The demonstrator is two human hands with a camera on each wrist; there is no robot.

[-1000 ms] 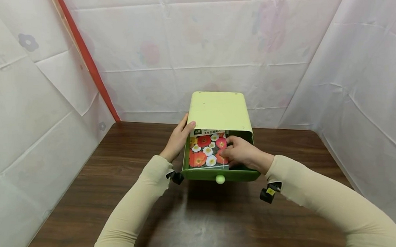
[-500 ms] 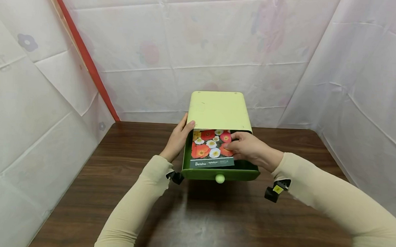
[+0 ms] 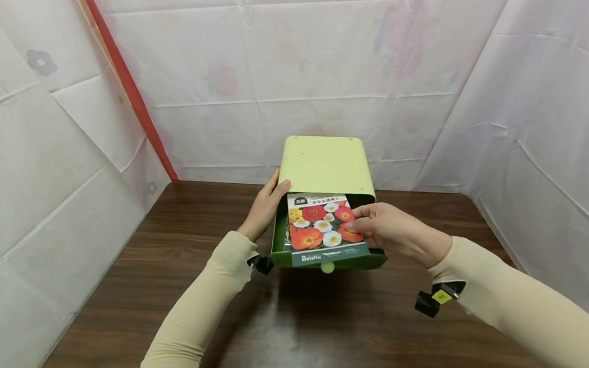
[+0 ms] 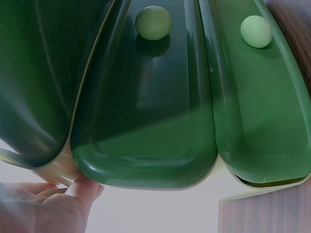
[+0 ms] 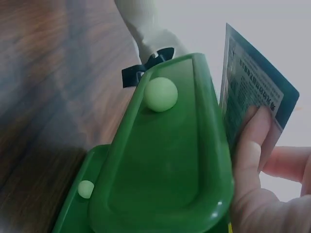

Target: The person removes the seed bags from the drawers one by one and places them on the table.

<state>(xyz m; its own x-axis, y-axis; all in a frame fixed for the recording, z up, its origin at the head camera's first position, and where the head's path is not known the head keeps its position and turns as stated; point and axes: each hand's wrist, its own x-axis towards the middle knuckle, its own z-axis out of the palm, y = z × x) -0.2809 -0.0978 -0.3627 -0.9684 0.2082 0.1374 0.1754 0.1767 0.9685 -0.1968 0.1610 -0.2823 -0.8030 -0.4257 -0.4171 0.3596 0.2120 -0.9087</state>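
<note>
A seed packet (image 3: 324, 227) printed with red and white poppies is pinched by my right hand (image 3: 397, 228) at its right side. The packet overlaps the open top drawer (image 3: 278, 256) in the head view, its lower end over the drawer's front. The right wrist view shows the printed back of the packet (image 5: 250, 77), with fingers behind it. My left hand (image 3: 263, 207) rests along the left side of the light green cabinet (image 3: 328, 163), thumb at the top front corner. The left wrist view shows the left hand (image 4: 48, 204) touching the cabinet's edge.
Two more dark green drawers, the middle one (image 4: 146, 111) and the bottom one (image 4: 262, 111), are closed, each with a round pale knob. The cabinet stands on a dark wooden table (image 3: 209, 290), with white sheeting (image 3: 300, 67) behind and at both sides.
My right hand has drawn the seed packet up and toward the front of the drawer, shifting right; its lower end now overlaps the drawer front. The left hand and cabinet stay put.
</note>
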